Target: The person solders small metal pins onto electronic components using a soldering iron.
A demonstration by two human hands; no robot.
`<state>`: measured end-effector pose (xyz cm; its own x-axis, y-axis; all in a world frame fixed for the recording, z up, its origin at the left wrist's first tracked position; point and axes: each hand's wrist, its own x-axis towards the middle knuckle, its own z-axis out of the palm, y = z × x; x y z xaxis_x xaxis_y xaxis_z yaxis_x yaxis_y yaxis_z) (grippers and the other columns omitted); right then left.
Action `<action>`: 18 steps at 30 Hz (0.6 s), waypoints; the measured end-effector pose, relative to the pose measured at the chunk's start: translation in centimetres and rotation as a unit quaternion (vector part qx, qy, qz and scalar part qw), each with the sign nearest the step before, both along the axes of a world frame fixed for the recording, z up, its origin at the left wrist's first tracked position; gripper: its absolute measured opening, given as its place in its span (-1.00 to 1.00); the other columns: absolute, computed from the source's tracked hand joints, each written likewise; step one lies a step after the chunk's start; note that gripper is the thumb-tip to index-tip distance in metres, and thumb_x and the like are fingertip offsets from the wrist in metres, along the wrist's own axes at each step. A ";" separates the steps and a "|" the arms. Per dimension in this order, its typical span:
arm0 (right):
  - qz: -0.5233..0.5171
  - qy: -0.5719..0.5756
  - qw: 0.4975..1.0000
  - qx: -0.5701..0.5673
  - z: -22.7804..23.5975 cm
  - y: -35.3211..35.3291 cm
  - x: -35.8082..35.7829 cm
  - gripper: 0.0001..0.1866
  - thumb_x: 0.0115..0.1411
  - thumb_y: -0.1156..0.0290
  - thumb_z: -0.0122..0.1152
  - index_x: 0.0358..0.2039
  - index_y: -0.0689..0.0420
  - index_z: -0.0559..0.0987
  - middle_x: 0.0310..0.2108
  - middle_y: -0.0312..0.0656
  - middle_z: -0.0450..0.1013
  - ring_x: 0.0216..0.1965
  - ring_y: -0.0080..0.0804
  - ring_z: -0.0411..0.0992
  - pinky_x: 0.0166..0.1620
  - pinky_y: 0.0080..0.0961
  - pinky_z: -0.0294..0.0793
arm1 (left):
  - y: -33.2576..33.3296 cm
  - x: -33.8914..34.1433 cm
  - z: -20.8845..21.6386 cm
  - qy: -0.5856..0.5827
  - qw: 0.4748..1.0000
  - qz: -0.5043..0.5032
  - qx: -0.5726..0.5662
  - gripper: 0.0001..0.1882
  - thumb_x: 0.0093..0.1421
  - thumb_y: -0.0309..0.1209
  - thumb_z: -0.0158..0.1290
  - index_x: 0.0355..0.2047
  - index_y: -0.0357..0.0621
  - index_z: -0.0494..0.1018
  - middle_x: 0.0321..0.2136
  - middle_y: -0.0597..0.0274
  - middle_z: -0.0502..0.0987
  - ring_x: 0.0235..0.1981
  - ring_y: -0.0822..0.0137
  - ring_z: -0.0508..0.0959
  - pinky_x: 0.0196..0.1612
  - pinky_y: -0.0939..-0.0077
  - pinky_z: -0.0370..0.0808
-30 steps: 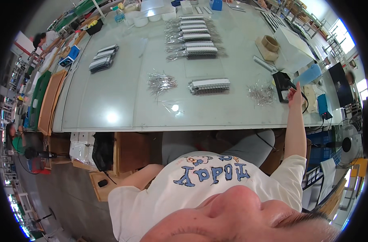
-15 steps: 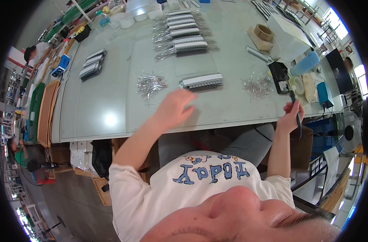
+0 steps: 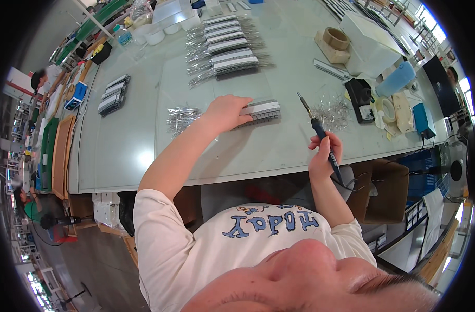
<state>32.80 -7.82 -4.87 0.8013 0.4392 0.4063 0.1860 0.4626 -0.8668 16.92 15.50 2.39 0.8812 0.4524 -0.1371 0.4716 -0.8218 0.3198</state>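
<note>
My left hand (image 3: 228,113) grips the left end of a short stack of narrow white-and-grey strips (image 3: 266,109) on the table, thumb on the near side and fingers over the top. What the strips are, I cannot make out. A soldering iron (image 3: 319,128) is held pen-like in my right hand (image 3: 327,153), its metal tip pointing up and away, apart from the stack. Beside my left wrist lies a pile of thin silvery wires (image 3: 183,118). A second wire pile (image 3: 333,112) lies just right of the iron's tip.
Farther back are bundled strips with wires (image 3: 232,61); a smaller strip stack (image 3: 114,94) sits left. On the right are a black soldering-iron stand (image 3: 359,96), tape roll (image 3: 336,39), blue bottle (image 3: 396,80) and white box (image 3: 371,44). The iron's cord hangs near the table edge (image 3: 279,177).
The soldering iron has come away from its stand, moving left with my right hand toward the strips. My left hand has moved up and closed on the stack's left end.
</note>
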 end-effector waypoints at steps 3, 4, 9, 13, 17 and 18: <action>0.021 -0.020 1.000 0.009 -0.4 1.0 -0.1 -0.75 0.31 0.41 0.02 -0.05 0.21 0.34 -0.33 -0.11 0.48 -0.45 -0.54 0.42 -0.29 -0.58 0.45 | 0.2 -0.2 -0.7 -0.067 0.998 -0.005 0.005 -0.50 0.08 -0.17 0.18 0.00 -0.09 0.44 -0.19 0.13 0.58 -0.11 0.10 0.53 -0.10 0.23 0.49; 0.033 -0.032 0.999 0.016 -0.5 1.3 -0.1 -0.73 0.30 0.41 0.02 -0.03 0.21 0.32 -0.30 -0.11 0.47 -0.43 -0.54 0.42 -0.27 -0.56 0.45 | 0.1 -0.2 -0.4 -0.068 0.998 0.007 -0.009 -0.50 0.06 -0.19 0.19 0.00 -0.10 0.44 -0.18 0.13 0.58 -0.11 0.09 0.52 -0.09 0.23 0.48; 0.067 -0.038 0.996 0.034 -1.5 2.6 -0.4 -0.69 0.30 0.38 0.05 -0.01 0.21 0.31 -0.27 -0.08 0.48 -0.39 -0.50 0.44 -0.24 -0.54 0.46 | 0.3 -0.4 -1.0 -0.098 0.994 0.030 -0.036 -0.49 0.03 -0.26 0.23 0.01 -0.12 0.44 -0.16 0.11 0.56 -0.12 0.07 0.52 -0.07 0.23 0.47; 0.056 -0.074 0.995 0.022 -2.6 1.8 -0.6 -0.66 0.29 0.33 0.08 -0.01 0.21 0.31 -0.27 -0.05 0.47 -0.39 -0.46 0.44 -0.24 -0.50 0.47 | 0.1 -0.5 -1.5 -0.112 0.989 0.061 -0.069 -0.45 0.01 -0.28 0.24 0.03 -0.13 0.43 -0.15 0.11 0.55 -0.11 0.07 0.51 -0.05 0.25 0.46; 0.032 -0.085 0.996 0.004 -3.0 1.8 0.1 -0.64 0.30 0.27 0.06 0.00 0.20 0.32 -0.25 -0.01 0.48 -0.42 -0.43 0.45 -0.27 -0.46 0.46 | 0.1 -0.5 -0.7 -0.104 0.990 0.078 -0.061 -0.40 0.02 -0.31 0.25 0.10 -0.12 0.37 -0.11 0.17 0.52 -0.04 0.10 0.46 0.01 0.30 0.43; 0.031 -0.083 0.996 0.002 -2.9 1.9 0.3 -0.64 0.30 0.27 0.06 0.00 0.20 0.32 -0.25 -0.01 0.48 -0.42 -0.43 0.45 -0.27 -0.46 0.46 | 0.1 -0.5 -0.4 -0.102 0.990 0.077 -0.063 -0.40 0.02 -0.31 0.25 0.10 -0.12 0.37 -0.11 0.17 0.52 -0.04 0.10 0.46 0.01 0.30 0.43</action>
<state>33.05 -5.89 -7.77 0.6947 0.4831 0.5329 0.2975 0.4815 -0.8244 16.38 15.55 1.94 0.8187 0.5736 -0.0270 0.5026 -0.6930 0.5168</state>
